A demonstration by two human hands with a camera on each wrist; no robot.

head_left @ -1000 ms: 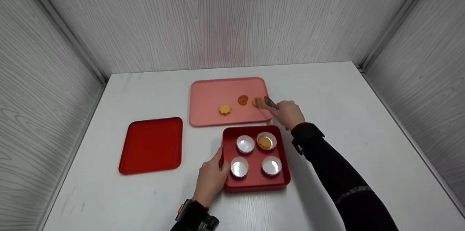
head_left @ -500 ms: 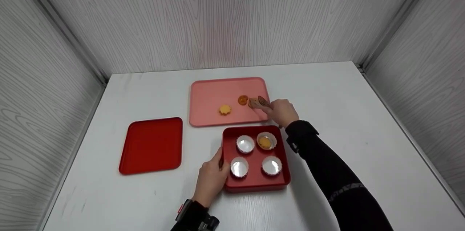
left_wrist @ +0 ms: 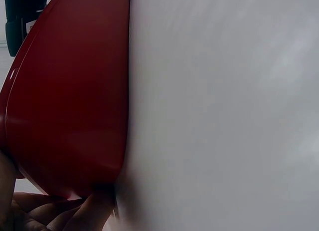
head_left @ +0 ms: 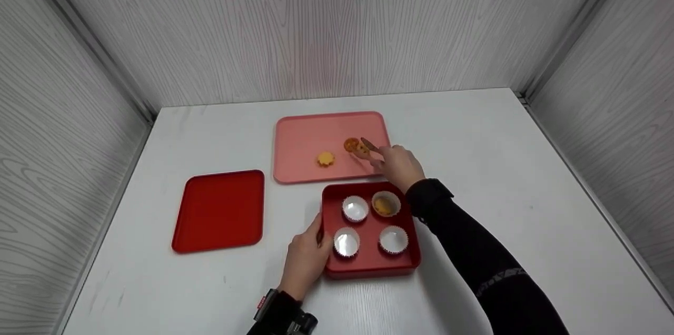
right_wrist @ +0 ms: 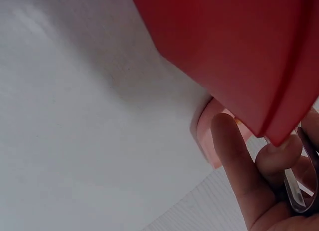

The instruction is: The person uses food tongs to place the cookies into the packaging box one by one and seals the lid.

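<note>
My left hand [head_left: 305, 258] grips the left wall of the red box [head_left: 368, 266]; in the left wrist view its fingers [left_wrist: 94, 208] curl at the box's corner. White paper baking cups [head_left: 347, 243] stand in the box, and the back right cup holds a yellow piece [head_left: 383, 206]. With my right hand [head_left: 401, 166] I hold small tongs [head_left: 370, 144] over the pink tray [head_left: 300, 135]. The tongs' tips lie at a spotted cookie [head_left: 363, 148]; whether they pinch it is unclear. A brown round cookie [head_left: 351, 144] touches or nearly touches it. A yellow scalloped cookie [head_left: 326, 158] lies to the left.
A flat red tray [head_left: 218, 211] lies on the white table [head_left: 526, 166] to the left. Pale wood-grain panels [head_left: 337, 29] rise behind the table and on both sides. The box stands just in front of the pink tray.
My right hand and the tongs have moved left over the pink tray. The spotted cookie has shifted left with them, up to the brown one. My left hand and the box have stayed put.
</note>
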